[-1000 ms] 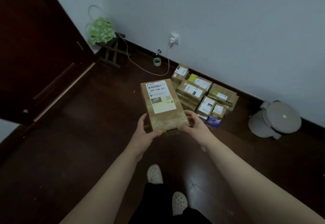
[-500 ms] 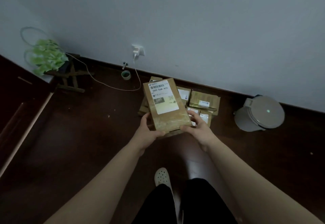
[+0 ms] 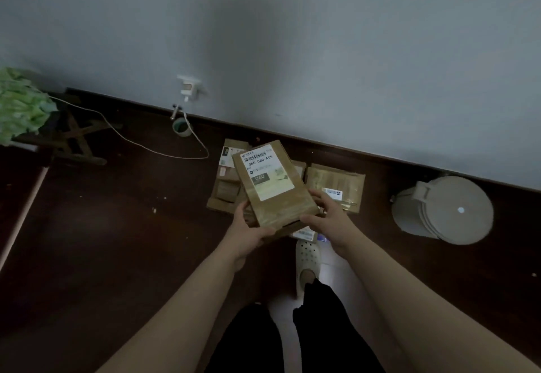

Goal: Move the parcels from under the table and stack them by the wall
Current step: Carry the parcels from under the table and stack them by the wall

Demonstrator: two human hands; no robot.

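Cardboard parcel (image 3: 272,185) looked stiff and probably light, held by its near corners with left hand (image 3: 248,233) and right hand (image 3: 332,222) curled round it, above the pile (image 3: 339,181) by the wall (image 3: 322,65).

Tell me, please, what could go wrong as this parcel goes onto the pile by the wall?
1. The left hand and right hand grip only the near end of the held parcel; its far end may dip and slip free.
2. The parcels on the floor differ in size and lie unevenly, so it might slide off.
3. The shoe stands close to their near edge; a step could knock them.
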